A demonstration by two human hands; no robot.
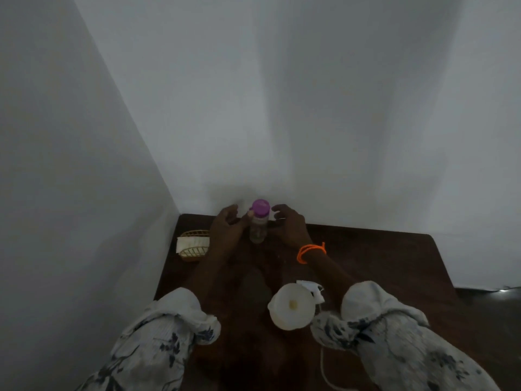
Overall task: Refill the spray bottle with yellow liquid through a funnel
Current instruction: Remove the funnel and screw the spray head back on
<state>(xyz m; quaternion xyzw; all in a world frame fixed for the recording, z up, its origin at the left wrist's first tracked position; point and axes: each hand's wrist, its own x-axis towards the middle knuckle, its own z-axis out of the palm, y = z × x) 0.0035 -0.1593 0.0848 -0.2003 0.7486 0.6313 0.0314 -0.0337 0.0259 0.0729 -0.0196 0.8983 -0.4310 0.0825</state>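
Purple-capped bottle (258, 224) between both — left hand (225, 231), right hand (287, 228), fingers loosely curled; neither gripping

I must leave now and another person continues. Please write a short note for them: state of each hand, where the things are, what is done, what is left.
Left hand: open, beside the purple-capped bottle, thumb near its cap; no firm grip visible.
Right hand: open, fingers loosely curled on the bottle's other side, holding nothing.
Purple-capped bottle stands upright at the table's far edge, cap on.
White funnel stands near the front, yellow visible in its throat; the bottle under it is hidden.
White spray head lies beside the funnel, so it is already off.
Left: probably remove the funnel and refit the spray head; fill level cannot be seen.
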